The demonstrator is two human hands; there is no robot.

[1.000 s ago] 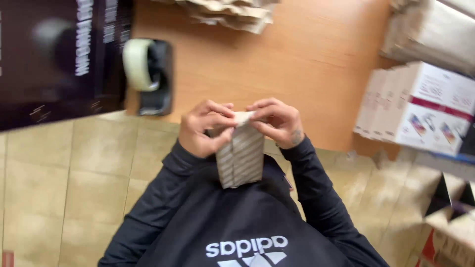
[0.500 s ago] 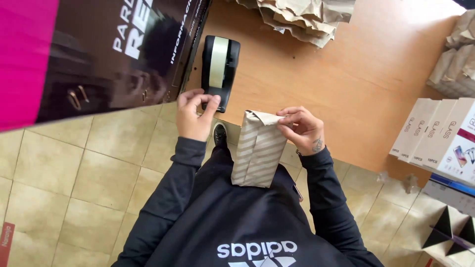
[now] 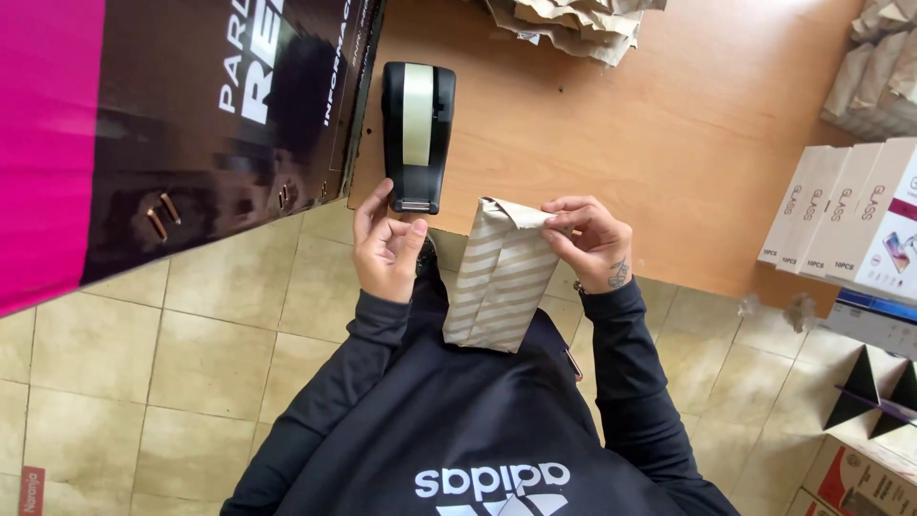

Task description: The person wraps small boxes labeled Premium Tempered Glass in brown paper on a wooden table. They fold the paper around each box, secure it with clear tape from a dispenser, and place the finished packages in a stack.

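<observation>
- A large dark board (image 3: 181,124) with a pink band fills the upper left of the frame, tilted, its edge running just beside the tape dispenser.
- The wooden table (image 3: 688,143) takes the upper middle and right, above a tiled floor (image 3: 191,354).
- White flat boxes (image 3: 850,220) stand in a row at the right edge; crumpled brown paper (image 3: 564,24) lies at the top centre.
- The striped paper bag (image 3: 501,277) sits in the centre of the frame, standing on our lap, its top folded over.
- The black tape dispenser (image 3: 417,134) rests on the table, upper centre, above our left hand.
- Our right hand (image 3: 592,244), right of centre, pinches the bag's folded top between thumb and fingertips.
- Our left hand (image 3: 387,250), left of centre, is loosely curled, fingertips touching the dispenser's near end; whether it holds tape we cannot tell.
</observation>
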